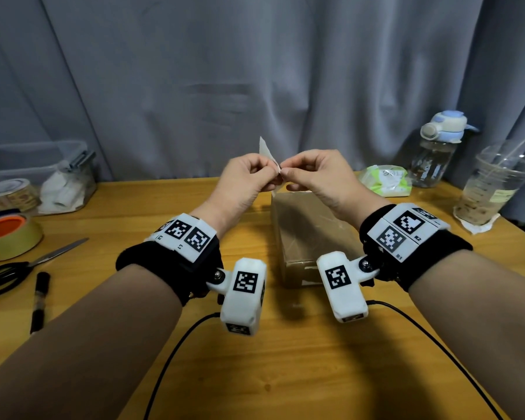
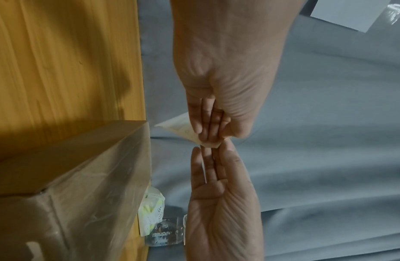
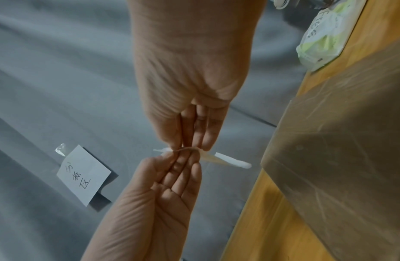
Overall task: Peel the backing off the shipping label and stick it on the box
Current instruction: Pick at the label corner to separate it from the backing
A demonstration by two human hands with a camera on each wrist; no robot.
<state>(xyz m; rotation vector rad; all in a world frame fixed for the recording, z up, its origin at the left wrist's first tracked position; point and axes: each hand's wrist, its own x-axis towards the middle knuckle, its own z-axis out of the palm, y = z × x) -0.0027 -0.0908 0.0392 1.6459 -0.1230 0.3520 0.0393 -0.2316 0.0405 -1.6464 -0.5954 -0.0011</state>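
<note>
A small white shipping label [image 1: 268,155] is held in the air between both hands, above the far end of the brown taped box [image 1: 309,234]. My left hand [image 1: 270,176] pinches the label's left side with thumb and fingers. My right hand [image 1: 289,174] pinches the edge right beside it, fingertips nearly touching the left ones. In the left wrist view the label [image 2: 179,127] sticks out from under the left hand [image 2: 213,131], with the right hand [image 2: 217,159] opposite and the box [image 2: 82,176] below. The right wrist view shows the label [image 3: 230,161] bent between the right hand [image 3: 194,139] and left hand [image 3: 179,162].
On the wooden table [image 1: 255,359], tape rolls [image 1: 9,237], scissors [image 1: 19,268] and a black marker [image 1: 40,298] lie left, with a clear bin [image 1: 43,174] behind. A wipes pack [image 1: 385,180], bottle [image 1: 437,150] and plastic cup [image 1: 491,189] stand right. A handwritten note [image 3: 82,174] hangs on the grey curtain.
</note>
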